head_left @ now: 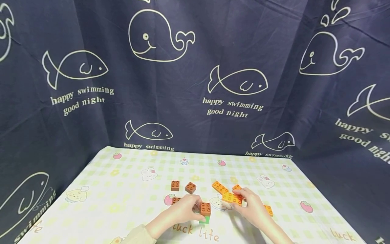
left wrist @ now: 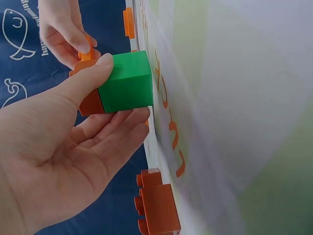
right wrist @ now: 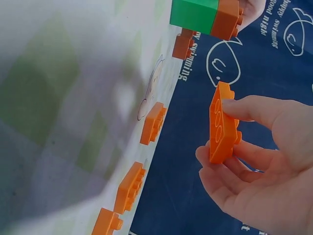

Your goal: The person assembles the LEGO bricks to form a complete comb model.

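Observation:
My left hand (head_left: 188,208) holds a two-brick stack, a brown brick (head_left: 205,208) over a green brick (left wrist: 128,81). In the left wrist view the thumb lies along the stack's side, with the other fingers behind it. Whether the stack touches the table cannot be told. To the right, my right hand (head_left: 251,205) pinches a flat orange brick (right wrist: 222,125) between thumb and fingers, above the table, its studs facing up. In the head view, this orange brick partly overlaps another orange brick (head_left: 219,186) lying beyond it.
Brown bricks (head_left: 175,185) lie beyond my left hand, one partly hidden by it. More orange bricks lie around my right hand, one at its far side (head_left: 236,187) and one to its right (head_left: 268,210). A patterned cloth (head_left: 134,200) covers the table; dark curtains (head_left: 189,84) hang behind.

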The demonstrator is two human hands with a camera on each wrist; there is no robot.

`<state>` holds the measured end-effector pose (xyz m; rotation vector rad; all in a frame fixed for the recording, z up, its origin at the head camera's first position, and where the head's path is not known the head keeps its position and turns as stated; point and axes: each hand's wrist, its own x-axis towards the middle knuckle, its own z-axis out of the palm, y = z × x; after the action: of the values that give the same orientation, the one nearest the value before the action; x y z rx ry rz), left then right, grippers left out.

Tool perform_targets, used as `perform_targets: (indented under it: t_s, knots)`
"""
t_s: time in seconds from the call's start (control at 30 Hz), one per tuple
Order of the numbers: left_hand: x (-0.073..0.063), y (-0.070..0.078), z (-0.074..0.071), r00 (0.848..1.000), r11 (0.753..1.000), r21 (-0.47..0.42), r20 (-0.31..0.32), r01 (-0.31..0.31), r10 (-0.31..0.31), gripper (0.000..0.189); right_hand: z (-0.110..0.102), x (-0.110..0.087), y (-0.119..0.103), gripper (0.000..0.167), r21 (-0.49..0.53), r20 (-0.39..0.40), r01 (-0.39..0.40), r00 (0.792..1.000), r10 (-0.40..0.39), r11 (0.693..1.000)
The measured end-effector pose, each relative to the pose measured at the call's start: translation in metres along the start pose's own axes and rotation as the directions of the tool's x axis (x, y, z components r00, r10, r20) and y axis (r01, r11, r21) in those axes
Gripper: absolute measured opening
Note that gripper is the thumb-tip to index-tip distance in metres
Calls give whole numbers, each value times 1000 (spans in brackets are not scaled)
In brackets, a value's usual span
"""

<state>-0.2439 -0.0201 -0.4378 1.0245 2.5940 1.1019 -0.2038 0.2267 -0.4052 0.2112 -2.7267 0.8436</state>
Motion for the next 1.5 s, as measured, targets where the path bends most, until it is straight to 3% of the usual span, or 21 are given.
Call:
perform_targets:
  t_s: [0.4, 0.7, 0.9, 1.17, 1.5]
  knots:
    - [0, 0, 0, 1000, 999, -48, 13, 1, 0, 35, 2, 3, -1, 35, 30, -20, 94, 995, -94, 995]
    - [1, 1, 3, 1000, 999, -52, 2, -5, 5, 32, 7, 3, -2, 33, 28, -12, 249, 968, -249, 968]
    - [0, 0, 4, 1000, 998, -61, 3, -1, 2, 30, 8, 1, -9, 31, 55, 62, 245, 967, -248, 968]
    - [-4, -2, 3, 1000, 999, -34, 1, -2, 2, 29, 14, 0, -13, 29, 76, 98, 279, 953, -285, 957]
    - [0, -2, 2, 1000, 999, -31, 8, -26, 26, 28, 20, 4, -12, 27, 89, 51, 437, 895, -443, 895]
